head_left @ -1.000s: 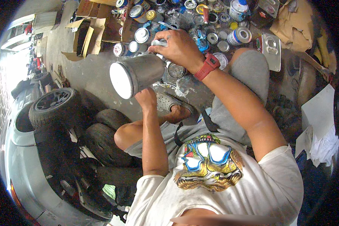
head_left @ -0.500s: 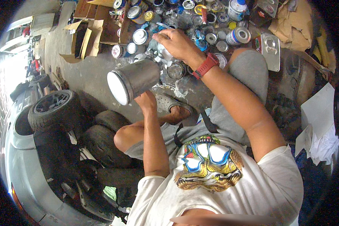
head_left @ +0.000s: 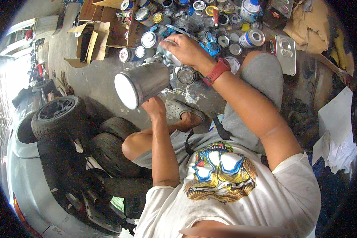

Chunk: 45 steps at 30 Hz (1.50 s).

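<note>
A spray gun (head_left: 156, 60) with a big silver metal cup (head_left: 146, 82) is held up in front of me, the cup tilted so its round white end faces lower left. My left hand (head_left: 154, 106) is closed on it from below; the cup hides most of the fingers. At the gun's far end, my right hand (head_left: 188, 49), with a red watch on the wrist, curls over what looks like a crumpled grey rag (head_left: 169, 58) against the metal. A thin pale strip (head_left: 180, 30) shows just beyond the right hand; whether it is touched I cannot tell.
Paint cans, such as one with a white lid (head_left: 149, 39), crowd the floor ahead. Opened cardboard boxes (head_left: 99, 37) stand at the far left. Tyres (head_left: 57, 115) and a silver car body (head_left: 25, 174) lie left; white paper sheets (head_left: 339, 150) are at right. A jar (head_left: 185, 75) stands under my right wrist.
The spray gun and its cup have shifted slightly right. My right hand's fingers have drawn in and curled more over the grey rag. More of the pale strip shows behind the hand.
</note>
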Available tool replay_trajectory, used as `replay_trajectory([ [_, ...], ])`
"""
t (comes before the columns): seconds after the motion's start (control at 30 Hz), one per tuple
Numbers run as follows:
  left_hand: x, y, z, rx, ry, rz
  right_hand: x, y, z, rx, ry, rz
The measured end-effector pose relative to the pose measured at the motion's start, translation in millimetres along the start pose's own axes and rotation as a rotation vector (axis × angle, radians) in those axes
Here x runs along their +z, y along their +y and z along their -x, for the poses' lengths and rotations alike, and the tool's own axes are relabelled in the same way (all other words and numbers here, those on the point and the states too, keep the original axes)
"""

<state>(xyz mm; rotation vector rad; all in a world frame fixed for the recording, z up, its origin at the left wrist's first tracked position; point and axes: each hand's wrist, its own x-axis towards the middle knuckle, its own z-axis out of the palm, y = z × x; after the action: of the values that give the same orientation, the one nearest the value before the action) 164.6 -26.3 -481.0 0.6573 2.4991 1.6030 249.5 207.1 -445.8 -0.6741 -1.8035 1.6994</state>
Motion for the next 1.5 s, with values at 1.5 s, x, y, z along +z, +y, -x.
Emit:
replay_trajectory([
  [1.5, 10, -6, 4, -0.014, 0.097, 0.024, 1, 8, 3, 0.025, -0.137, -0.061],
])
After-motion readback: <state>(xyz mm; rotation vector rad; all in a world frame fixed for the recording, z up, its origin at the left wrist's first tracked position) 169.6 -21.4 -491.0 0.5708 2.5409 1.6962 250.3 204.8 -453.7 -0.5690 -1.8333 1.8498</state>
